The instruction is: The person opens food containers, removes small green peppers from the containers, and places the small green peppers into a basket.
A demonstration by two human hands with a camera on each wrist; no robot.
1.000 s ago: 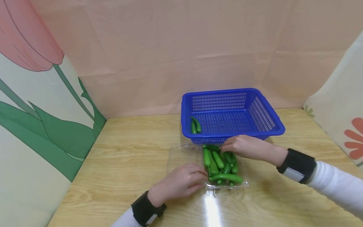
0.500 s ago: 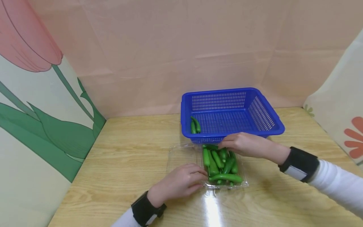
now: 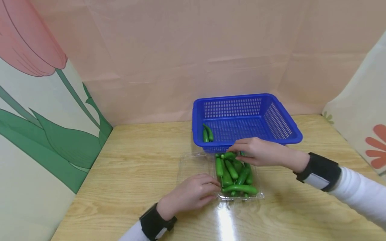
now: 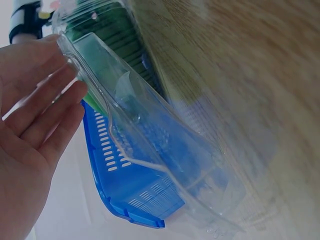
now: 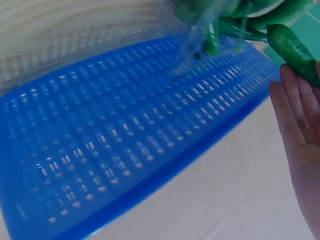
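A clear plastic clamshell box point(image 3: 260, 187) lies on the table, heaped with several green chili peppers point(image 3: 239, 188). Above its far end my right hand point(image 3: 259, 151) pinches one dark green chili pepper point(image 5: 290, 47) between thumb and fingertips. In the head view, that pepper is partly covered by the fingers. My left hand point(image 3: 196, 191) is at the box's near left side, where its fingertips touch the clear rim; the fingers point(image 4: 62, 132) look nearly straight in the left wrist view. The open lid point(image 3: 193, 167) extends leftward from the box.
A blue perforated basket point(image 3: 241, 97) stands directly behind the box, close to the right hand. Two green chili peppers point(image 3: 210, 133) lie in its left front corner. The wooden table point(image 3: 135, 167) meets a pink-covered wall point(image 3: 150, 67) at the back.
My right hand has risen slightly from the pile and shifted a little left, with a pepper now showing at its fingertips. Peppers beneath it have shifted. The left hand has stayed put.
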